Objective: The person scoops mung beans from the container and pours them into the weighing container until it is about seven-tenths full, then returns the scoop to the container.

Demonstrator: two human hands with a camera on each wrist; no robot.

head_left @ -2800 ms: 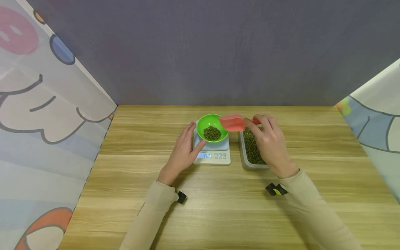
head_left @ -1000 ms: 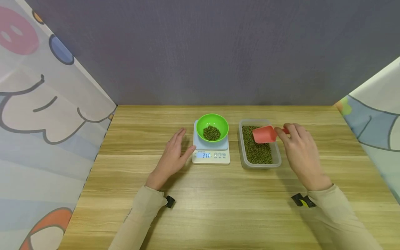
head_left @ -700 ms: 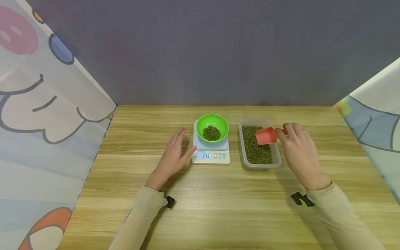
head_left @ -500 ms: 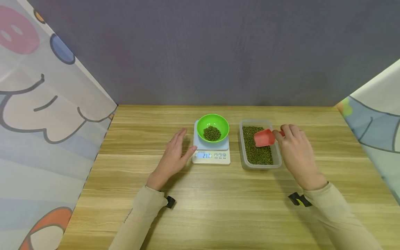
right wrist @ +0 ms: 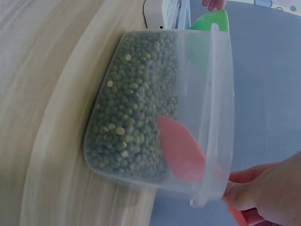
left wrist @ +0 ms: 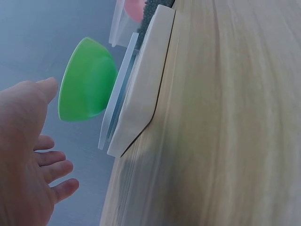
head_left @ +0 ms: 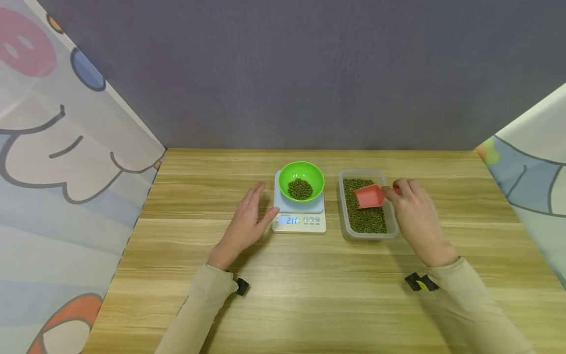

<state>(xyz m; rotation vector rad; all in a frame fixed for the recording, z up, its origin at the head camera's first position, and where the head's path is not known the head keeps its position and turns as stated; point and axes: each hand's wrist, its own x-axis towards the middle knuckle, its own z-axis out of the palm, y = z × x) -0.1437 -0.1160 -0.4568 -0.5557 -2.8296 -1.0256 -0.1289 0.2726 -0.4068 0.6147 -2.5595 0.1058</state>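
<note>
My right hand [head_left: 414, 219] grips the handle of a red scoop [head_left: 370, 196] over a clear plastic container [head_left: 348, 230] of green mung beans [head_left: 368, 220]. In the right wrist view the scoop's tip [right wrist: 171, 136] meets the surface of the beans. To the left, a green bowl [head_left: 305, 170] with a small heap of mung beans [head_left: 300, 189] sits on a white kitchen scale [head_left: 276, 229], whose display reads about 21.1. Beside the scale my left hand [head_left: 243, 223] is held with fingers extended, thumb near the scale's edge, holding nothing.
The wooden table [head_left: 309, 295] carries the scale and container side by side, a narrow gap between them. A dark grey panel [head_left: 309, 73] rises behind the table. Printed curtains [head_left: 57, 172] hang at the left and right sides.
The display went from 15.2 to 21.1. My right hand moved the scoop from the bowl's rim back over the container, then slightly left and into the beans. My left hand drew back from the bowl.
</note>
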